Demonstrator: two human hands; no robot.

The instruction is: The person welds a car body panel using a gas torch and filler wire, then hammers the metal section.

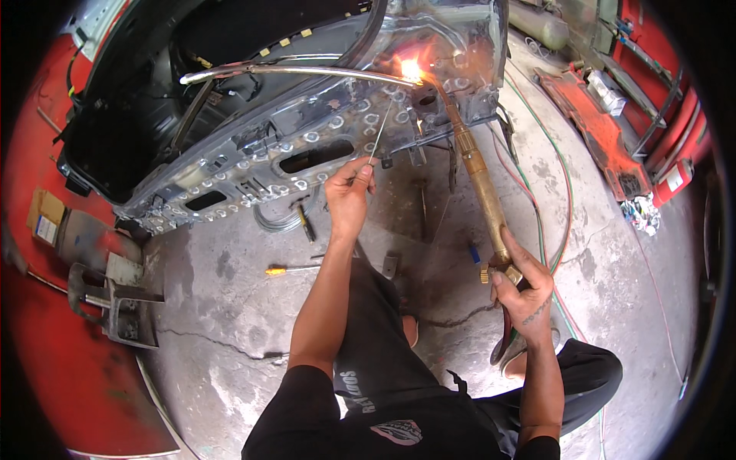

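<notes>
In my right hand [521,287] is a brass gas welding torch [484,188], its fingers wrapped round the valve end. The torch's bent tip points up and left to a bright orange flame [412,70] against the grey metal car body panel [360,115]. My left hand [350,192] pinches a thin filler rod [380,132], which slants up toward the flame. The glare hides the rod's far end and the heated spot. A long curved metal strip [307,70] runs across the body opening and ends close to the flame. Rows of round marks and oval holes cover the panel.
On the concrete floor lie a yellow-handled screwdriver [277,271], a coil of wire [277,221] and a dark-handled tool [307,225]. Red and green hoses [569,180] trail at the right. A red metal piece [590,126] lies beyond them; a metal clamp-like block [115,310] stands at left.
</notes>
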